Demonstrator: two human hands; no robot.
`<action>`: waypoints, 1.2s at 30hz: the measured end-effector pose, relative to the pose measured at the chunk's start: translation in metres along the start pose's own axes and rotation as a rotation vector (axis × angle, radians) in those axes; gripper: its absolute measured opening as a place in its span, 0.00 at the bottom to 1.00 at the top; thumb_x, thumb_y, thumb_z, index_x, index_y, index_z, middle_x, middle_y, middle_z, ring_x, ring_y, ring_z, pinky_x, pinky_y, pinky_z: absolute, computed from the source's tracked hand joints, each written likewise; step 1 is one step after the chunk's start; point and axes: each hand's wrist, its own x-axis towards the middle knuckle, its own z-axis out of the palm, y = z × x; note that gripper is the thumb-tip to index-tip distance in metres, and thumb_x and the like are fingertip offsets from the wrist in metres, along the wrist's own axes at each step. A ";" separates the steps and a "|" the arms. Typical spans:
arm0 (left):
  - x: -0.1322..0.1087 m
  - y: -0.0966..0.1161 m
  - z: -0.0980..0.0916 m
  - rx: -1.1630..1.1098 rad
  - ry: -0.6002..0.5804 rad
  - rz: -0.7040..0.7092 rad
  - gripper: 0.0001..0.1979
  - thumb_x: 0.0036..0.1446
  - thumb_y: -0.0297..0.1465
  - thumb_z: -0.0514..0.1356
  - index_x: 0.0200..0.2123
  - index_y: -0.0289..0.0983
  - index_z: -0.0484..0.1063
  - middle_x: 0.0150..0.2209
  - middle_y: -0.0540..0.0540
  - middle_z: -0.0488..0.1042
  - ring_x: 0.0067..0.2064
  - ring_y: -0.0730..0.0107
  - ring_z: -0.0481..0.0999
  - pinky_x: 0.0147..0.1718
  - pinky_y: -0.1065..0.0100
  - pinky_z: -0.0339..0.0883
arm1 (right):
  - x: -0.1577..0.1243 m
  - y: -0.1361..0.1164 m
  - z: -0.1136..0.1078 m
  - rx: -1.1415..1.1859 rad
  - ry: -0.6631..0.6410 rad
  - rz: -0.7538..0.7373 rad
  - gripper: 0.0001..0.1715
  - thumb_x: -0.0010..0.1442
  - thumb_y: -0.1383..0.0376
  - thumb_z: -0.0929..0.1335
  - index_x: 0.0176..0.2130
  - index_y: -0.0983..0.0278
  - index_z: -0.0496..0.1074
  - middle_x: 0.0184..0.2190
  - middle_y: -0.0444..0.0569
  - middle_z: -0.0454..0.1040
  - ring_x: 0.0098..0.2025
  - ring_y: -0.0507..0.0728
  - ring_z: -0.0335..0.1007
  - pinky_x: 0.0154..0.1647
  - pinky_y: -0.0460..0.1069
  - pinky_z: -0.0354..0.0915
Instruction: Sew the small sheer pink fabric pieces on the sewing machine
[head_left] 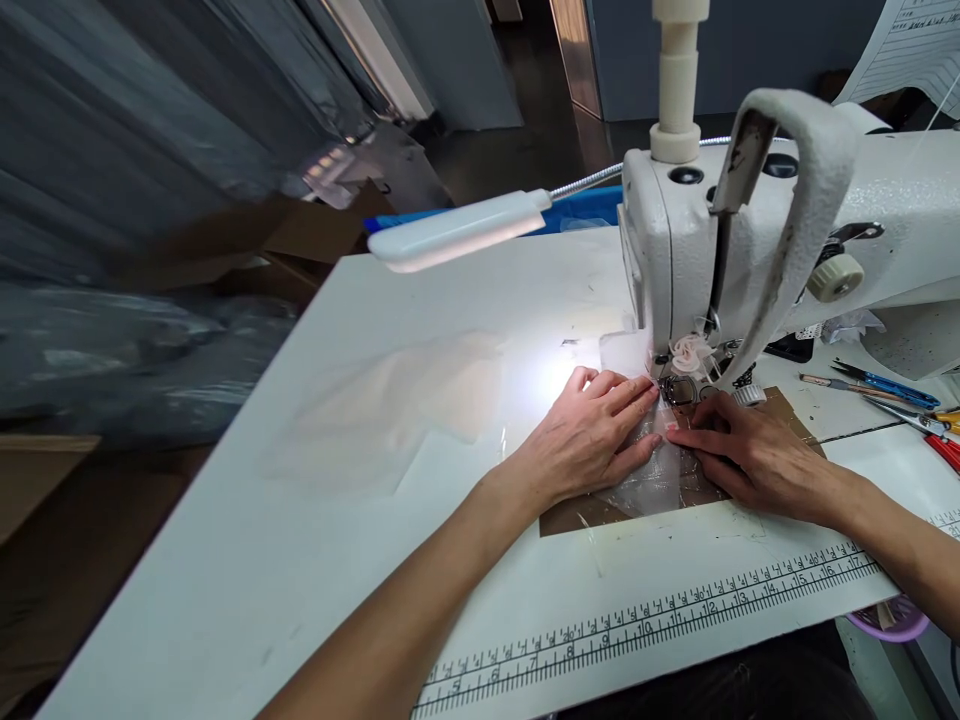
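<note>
Head view: my left hand [589,430] and right hand [759,462] press sheer fabric [660,486], pinch unclear, by the sewing machine [651,245]; work seems unfinished.

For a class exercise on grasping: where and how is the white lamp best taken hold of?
Probably grip the white lamp around its free left end, coming from the left: its head is long and slim, and the flexible neck joins the right end.

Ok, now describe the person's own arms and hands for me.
The left grip and right grip are bare human hands, ungloved. The left forearm and right forearm are bare too: no sleeve, watch, bracelet or marking shows. Rings are hard to make out.
</note>
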 end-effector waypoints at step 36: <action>-0.006 0.012 -0.003 -0.129 0.255 0.140 0.14 0.64 0.36 0.55 0.43 0.36 0.77 0.46 0.43 0.80 0.35 0.64 0.74 0.35 0.60 0.67 | -0.002 0.003 0.003 -0.008 0.030 0.026 0.20 0.69 0.67 0.60 0.55 0.60 0.74 0.44 0.55 0.69 0.43 0.59 0.70 0.44 0.57 0.73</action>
